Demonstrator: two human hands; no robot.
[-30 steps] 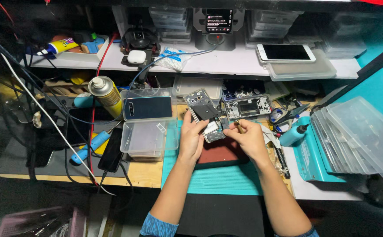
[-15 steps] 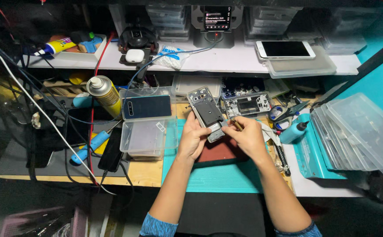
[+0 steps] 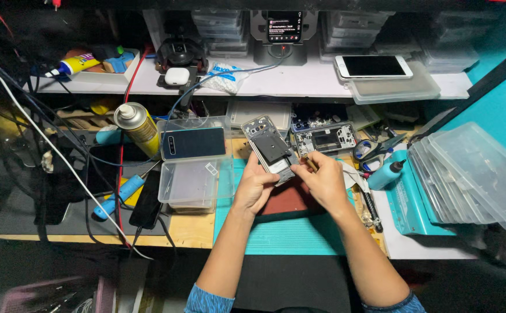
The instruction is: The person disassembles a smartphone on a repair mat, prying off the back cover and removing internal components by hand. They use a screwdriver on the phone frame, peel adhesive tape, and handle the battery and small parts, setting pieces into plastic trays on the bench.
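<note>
Mid-frame, opened phone (image 3: 270, 149) with back already off, gripped from below in left hand (image 3: 257, 186), right hand (image 3: 321, 181) pinching thin tool (image 3: 311, 164) at its edge (inner parts still in place), second stripped frame (image 3: 326, 139) just behind.

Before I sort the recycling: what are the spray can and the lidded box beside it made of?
Spray can: apparently metal, glossy yellow printed body, pale plastic-looking cap. Box: clear plastic, slightly frosted; the bench shows through its walls. A dark phone with a glossy, probably glass surface lies on top of it.
</note>
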